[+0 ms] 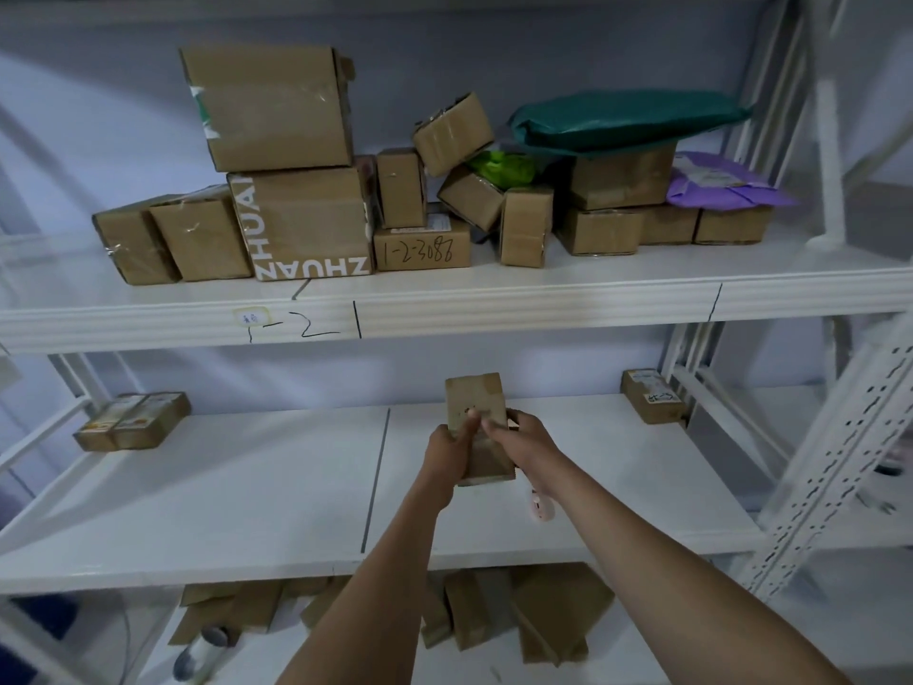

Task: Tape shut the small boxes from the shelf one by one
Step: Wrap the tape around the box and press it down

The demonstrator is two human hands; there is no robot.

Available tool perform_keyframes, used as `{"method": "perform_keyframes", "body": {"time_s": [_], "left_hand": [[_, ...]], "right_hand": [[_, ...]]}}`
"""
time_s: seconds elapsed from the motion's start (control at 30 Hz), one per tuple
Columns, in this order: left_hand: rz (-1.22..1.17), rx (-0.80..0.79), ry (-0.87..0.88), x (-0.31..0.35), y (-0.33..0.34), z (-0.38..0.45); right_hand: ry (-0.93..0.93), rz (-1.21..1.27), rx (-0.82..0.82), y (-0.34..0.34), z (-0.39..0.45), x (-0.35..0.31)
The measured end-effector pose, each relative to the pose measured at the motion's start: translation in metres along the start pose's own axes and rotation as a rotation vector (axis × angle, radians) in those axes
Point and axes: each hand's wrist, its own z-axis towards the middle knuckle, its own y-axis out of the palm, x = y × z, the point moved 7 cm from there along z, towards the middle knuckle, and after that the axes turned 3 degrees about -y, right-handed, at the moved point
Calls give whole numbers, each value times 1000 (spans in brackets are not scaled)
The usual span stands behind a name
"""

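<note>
Both hands are on the small box (478,417) above the middle shelf (247,491): the left hand (449,449) clasps its left edge, the right hand (518,435) grips the right edge, thumbs over the front face, the box upright between them.

Both my arms reach forward, nearly straight. My left hand (452,444) and right hand (518,432) are close together, fingers curled in a grip, thumbs up.

"ZHUAN" on big box (306,224), "1-2-3086" on carton (421,249) (handwritten, upside-down)
</note>
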Motion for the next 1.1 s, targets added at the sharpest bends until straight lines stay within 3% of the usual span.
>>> {"method": "perform_keyframes", "body": {"time_s": [0.17,0.23,0.33,0.5,0.67,0.93,1.1], "left_hand": [[269,345,166,18,-3,-14],[239,288,199,21,12,-17],[64,113,59,11,31,-17],[-145,49,-16,-8,21,-15],[-252,-138,66,-4,37,-25],[-159,-6,121,7,44,-35],[-78,97,139,8,44,-30]], "right_hand": [[5,-135,215,-22,-10,3],[-28,-158,238,-24,-11,5],[-45,-101,223,-27,-12,8],[-169,-50,273,-52,-15,3],[-30,19,57,-36,-23,12],[-126,-137,103,-28,-24,4],[-128,-102,125,-26,-21,8]]}}
